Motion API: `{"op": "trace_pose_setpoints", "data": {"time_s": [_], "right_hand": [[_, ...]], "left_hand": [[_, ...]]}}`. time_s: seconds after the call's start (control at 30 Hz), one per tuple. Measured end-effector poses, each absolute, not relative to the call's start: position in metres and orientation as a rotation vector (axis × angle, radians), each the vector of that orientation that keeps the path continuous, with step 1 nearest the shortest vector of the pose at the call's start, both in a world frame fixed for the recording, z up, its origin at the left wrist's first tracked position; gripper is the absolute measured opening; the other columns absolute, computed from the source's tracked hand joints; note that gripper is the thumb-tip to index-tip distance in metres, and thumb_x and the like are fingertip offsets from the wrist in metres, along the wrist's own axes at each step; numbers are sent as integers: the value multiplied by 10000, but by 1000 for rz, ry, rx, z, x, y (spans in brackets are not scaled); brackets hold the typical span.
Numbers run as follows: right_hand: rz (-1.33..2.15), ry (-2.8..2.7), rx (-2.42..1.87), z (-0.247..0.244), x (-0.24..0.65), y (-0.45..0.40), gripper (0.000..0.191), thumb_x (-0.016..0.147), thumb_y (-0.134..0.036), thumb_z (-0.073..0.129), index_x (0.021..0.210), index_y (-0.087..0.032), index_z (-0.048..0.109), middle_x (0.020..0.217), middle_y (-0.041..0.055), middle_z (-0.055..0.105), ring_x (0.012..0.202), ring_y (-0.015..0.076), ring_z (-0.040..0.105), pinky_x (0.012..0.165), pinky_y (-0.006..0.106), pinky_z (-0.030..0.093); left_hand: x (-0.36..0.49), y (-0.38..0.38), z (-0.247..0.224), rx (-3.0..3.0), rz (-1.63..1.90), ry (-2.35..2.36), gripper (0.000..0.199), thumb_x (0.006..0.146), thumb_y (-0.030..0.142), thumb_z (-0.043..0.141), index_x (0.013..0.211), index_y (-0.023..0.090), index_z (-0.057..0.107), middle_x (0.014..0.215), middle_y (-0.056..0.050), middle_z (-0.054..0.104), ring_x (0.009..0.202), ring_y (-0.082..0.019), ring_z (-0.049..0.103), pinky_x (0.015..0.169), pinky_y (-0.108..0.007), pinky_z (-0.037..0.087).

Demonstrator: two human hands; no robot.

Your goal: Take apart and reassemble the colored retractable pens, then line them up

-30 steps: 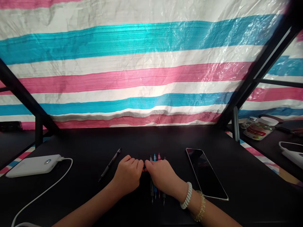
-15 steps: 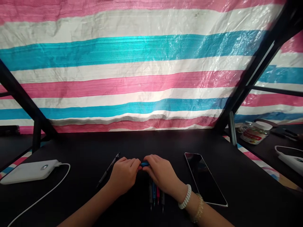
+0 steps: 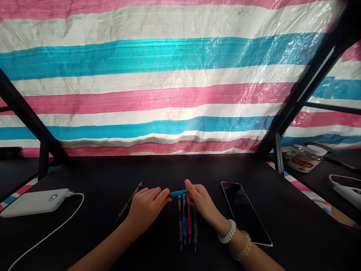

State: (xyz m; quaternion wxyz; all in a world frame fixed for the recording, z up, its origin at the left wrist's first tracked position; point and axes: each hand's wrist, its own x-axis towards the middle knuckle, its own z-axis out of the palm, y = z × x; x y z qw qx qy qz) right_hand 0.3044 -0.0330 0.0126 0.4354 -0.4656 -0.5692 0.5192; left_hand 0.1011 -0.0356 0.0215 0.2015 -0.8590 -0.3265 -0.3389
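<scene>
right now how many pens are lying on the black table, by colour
black pens: 3 (one apart, two in the row)
blue pen: 1
pink pen: 1
total: 5, not counting the blue pen piece held in the right hand

And here's a striped tarpaulin (image 3: 158, 94) filling the whole backdrop, bands of pink, white and turquoise, shining where the light hits! Black metal frame struts (image 3: 303, 92) slash diagonally across it, above a black counter (image 3: 84, 177), with another dark table (image 3: 338, 169) off to the right.
</scene>
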Motion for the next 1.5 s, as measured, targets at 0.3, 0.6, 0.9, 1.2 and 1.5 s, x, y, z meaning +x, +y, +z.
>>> {"op": "trace_pose_setpoints", "data": {"time_s": [0.3,0.6,0.9,1.2,1.5], "right_hand": [[1044,-1638,-1127,27,302,-46,490,971,-538,395,618,-205,335,592,-54,292,543,98,255,486,245,227],[856,-1809,-1061,25,306,-47,435,1020,-420,358,643,-207,317,601,-57,314,544,101,282,508,248,246],[697,-1985,-971,35,316,-42,265,994,-344,464,773,-198,479,725,-19,465,636,131,426,596,254,321],[951,-1740,-1103,25,313,-38,451,965,-493,464,632,-193,415,603,-46,360,564,110,334,521,249,255],[1198,-1492,-1090,22,313,-30,539,914,-589,486,562,-205,349,527,-54,312,499,94,254,482,265,190]], "left_hand": [[104,-39,19,-2515,-1021,-943,161,975,257,498,906,169,613,620,28,637,466,-122,521,509,-281,314],[99,-40,21,-2823,-941,-1172,297,1007,331,393,850,193,604,578,31,604,464,-129,514,512,-271,312],[95,-38,32,-3036,-969,-1355,314,1006,332,378,855,215,626,639,32,621,549,-124,578,541,-237,376],[94,-32,16,-2773,-1079,-1298,205,883,241,582,1079,219,526,756,22,665,634,-157,636,623,-272,470],[96,-31,19,-2670,-1287,-1026,79,915,128,550,929,205,561,808,-3,650,662,-116,595,623,-230,457]]}}
